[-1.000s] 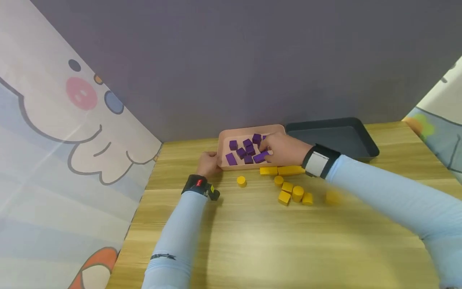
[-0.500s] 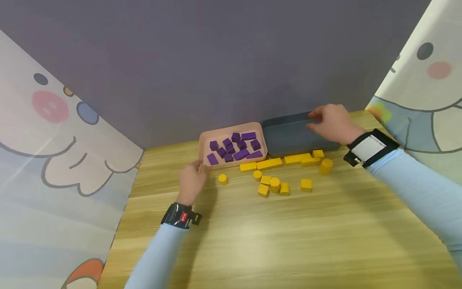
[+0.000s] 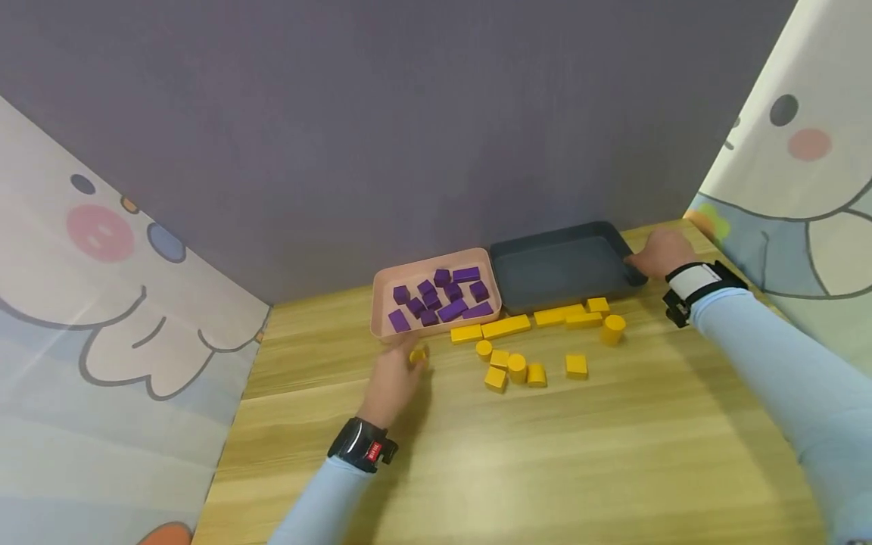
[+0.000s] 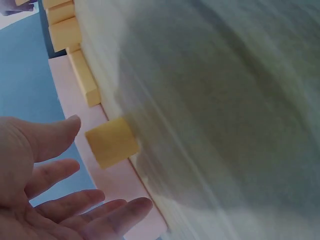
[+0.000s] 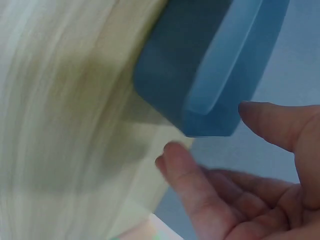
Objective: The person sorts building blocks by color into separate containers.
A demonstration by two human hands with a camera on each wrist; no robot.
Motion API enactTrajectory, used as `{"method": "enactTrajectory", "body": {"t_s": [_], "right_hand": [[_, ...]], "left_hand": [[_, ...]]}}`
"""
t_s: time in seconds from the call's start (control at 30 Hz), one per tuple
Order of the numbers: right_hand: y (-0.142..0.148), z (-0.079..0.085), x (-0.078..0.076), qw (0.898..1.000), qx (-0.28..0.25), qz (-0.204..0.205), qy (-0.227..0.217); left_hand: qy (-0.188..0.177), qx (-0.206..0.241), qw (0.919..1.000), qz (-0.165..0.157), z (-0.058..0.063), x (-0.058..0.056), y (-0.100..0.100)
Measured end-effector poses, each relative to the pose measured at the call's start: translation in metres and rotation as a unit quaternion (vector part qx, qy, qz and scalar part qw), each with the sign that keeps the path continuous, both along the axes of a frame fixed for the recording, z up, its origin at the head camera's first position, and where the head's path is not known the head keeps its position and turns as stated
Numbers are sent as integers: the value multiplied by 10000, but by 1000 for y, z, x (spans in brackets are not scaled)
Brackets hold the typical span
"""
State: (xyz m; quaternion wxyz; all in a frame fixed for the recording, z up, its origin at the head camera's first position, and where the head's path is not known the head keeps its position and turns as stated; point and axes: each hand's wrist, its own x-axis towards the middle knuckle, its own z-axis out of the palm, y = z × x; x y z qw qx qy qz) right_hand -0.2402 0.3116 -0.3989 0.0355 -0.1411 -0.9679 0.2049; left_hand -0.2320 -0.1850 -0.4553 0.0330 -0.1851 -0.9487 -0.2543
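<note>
My left hand (image 3: 407, 365) hovers open over a small yellow cylinder (image 3: 417, 354) just in front of the pink tray (image 3: 378, 312). In the left wrist view the cylinder (image 4: 111, 142) stands between thumb and spread fingers (image 4: 50, 140), untouched. The pink tray holds several purple blocks (image 3: 441, 295). My right hand (image 3: 650, 256) is at the front right corner of the dark grey tray (image 3: 559, 265). In the right wrist view that tray's corner (image 5: 210, 75) sits between thumb and fingers (image 5: 190, 185), with a gap showing.
Several yellow blocks (image 3: 518, 367) lie scattered on the wooden table (image 3: 545, 469); long ones (image 3: 506, 327) line up along the trays' front edges. A purple wall stands close behind the trays, with cartoon-printed panels at both sides.
My right hand left the purple blocks in the pink tray, crossed the dark tray's far rim and came to its right corner. My left hand left the pink tray's rim for the yellow cylinder.
</note>
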Motion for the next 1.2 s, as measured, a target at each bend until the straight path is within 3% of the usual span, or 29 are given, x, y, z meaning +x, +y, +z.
{"method": "enactTrajectory", "body": {"t_s": [0.17,0.5,0.67,0.8,0.93,1.03,1.2], "right_hand": [[5,-6,-2,9999,30,59,-85],[2,-16,-2,9994,132,96,299],[-4,-18,-3,9992,160,105,347],[-8,-17,-8,9992,161,122,346],[-10,-20,-14,9990,245,105,359],[-13,-26,-15,9994,229,63,242],[-18,-33,-7,9997,196,-145,-79]], "left_hand": [[-131,8,9999,-59,-5,0,0],[-40,-30,9998,-187,-10,1,-7],[130,-5,9996,-259,-3,0,-10],[456,302,9972,-503,11,-9,-5],[543,345,9962,-593,34,-23,12],[365,294,9971,-601,49,-36,33],[19,675,9944,-813,52,-58,83]]}}
